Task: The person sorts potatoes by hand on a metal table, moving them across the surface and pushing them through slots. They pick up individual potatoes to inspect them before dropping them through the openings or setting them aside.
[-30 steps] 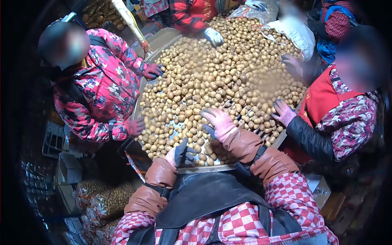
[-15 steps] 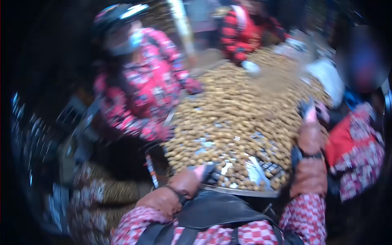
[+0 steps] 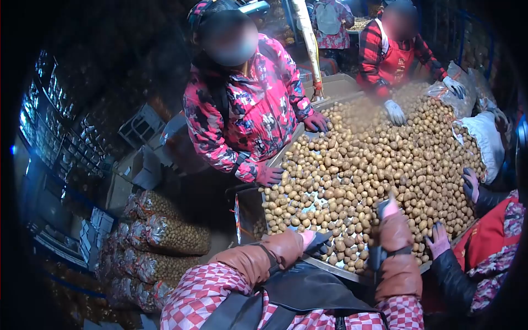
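Many small brown potatoes (image 3: 357, 176) cover a large metal-edged table (image 3: 344, 273). My left hand (image 3: 317, 242), in a pink and dark glove, is at the table's near left edge beside the potatoes. Its fingers are dark and partly hidden, so whether they hold anything is unclear. Farther right, my right hand (image 3: 388, 208) is over the potatoes, in the same kind of glove. Motion blurs it, and its fingers cannot be made out. Brown sleeve covers lie over both of my forearms.
A person in a pink patterned jacket (image 3: 256, 104) stands across at left. Another in a red apron (image 3: 397, 60) is at the far side; a co-worker's gloved hands reach in from the right. Filled net sacks (image 3: 170, 236) are stacked at lower left, and a white sack (image 3: 487, 140) lies at right.
The view has swung left and become sharper. My right hand has come nearer to my body and closer to my left hand. The co-worker's hands at right now show clearly.
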Tool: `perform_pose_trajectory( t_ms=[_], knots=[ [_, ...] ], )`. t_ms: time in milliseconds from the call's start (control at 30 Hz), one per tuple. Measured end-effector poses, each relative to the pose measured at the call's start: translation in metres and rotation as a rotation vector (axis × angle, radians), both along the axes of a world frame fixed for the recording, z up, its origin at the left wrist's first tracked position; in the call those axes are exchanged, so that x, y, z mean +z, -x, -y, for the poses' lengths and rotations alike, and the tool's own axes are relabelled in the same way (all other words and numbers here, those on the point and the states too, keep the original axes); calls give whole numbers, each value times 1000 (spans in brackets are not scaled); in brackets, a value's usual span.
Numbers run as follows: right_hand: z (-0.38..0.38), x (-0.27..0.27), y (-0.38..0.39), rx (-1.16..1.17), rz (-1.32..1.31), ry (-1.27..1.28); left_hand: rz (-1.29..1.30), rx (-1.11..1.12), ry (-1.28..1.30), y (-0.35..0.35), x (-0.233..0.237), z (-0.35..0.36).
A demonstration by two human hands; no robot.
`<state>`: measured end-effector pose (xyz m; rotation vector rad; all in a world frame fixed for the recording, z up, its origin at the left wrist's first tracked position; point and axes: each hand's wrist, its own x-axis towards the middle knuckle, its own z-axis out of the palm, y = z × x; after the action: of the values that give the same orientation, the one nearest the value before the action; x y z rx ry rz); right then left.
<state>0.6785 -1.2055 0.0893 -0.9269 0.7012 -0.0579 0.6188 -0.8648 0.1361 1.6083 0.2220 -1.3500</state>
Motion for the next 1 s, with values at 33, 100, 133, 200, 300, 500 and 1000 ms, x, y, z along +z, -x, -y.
perform_pose_trajectory(
  t_ms=[33,100,133,200,300,500,1000],
  knots=[
    [24,7,-9,-11,90,8,14,-33,-30,3,15,9],
    [57,9,-19,14,168,107,50,-57,-17,5,24,8],
    [65,5,-26,39,173,216,43,-89,-26,4,23,10],
    [76,-18,-17,89,58,647,292,-299,-142,-18,-139,-13],
    [98,-66,-29,50,-144,1139,-48,67,-70,-7,-38,0],
    [77,28,-32,-115,-144,1200,-150,219,14,-13,-48,-27],
    [65,60,-34,160,544,828,-166,249,-6,-17,-39,-21]
  ],
)
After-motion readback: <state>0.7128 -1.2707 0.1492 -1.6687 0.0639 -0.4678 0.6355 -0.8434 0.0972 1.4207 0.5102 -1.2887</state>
